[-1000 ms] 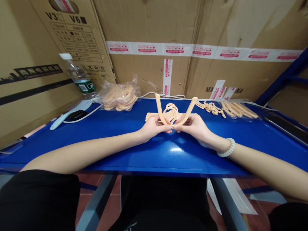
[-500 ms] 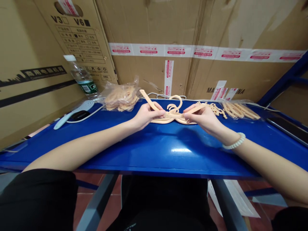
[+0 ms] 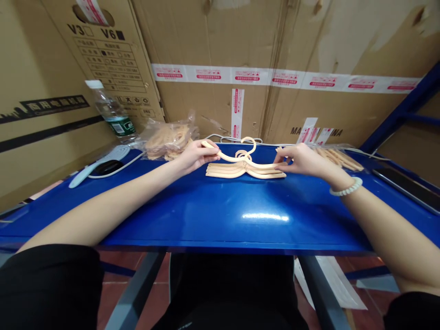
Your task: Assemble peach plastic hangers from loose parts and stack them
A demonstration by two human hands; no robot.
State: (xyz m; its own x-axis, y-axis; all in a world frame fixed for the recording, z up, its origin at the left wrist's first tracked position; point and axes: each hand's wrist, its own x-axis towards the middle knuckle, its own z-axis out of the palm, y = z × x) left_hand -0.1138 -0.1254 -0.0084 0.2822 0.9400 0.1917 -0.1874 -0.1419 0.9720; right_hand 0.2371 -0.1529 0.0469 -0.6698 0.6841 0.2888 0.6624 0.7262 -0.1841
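Left hand (image 3: 196, 156) pinches one end of a beige hanger (image 3: 231, 158) over stacked hangers (image 3: 227, 174); right hand (image 3: 299, 158) curls at its other end, grip unclear.
Left clear bag (image 3: 164, 140) holds beige pieces; right bag (image 3: 340, 159), partly behind the right hand, holds slim ones. Forearms slant forward over the blue table (image 3: 206, 215).

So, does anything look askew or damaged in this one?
Mildly: the top clothes hanger slants, its left end held up by the left hand above the stacked hangers. The cardboard behind looks scuffed at upper right.

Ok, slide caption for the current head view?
Left hand and right hand at opposite ends of a hanger by stacked hangers.
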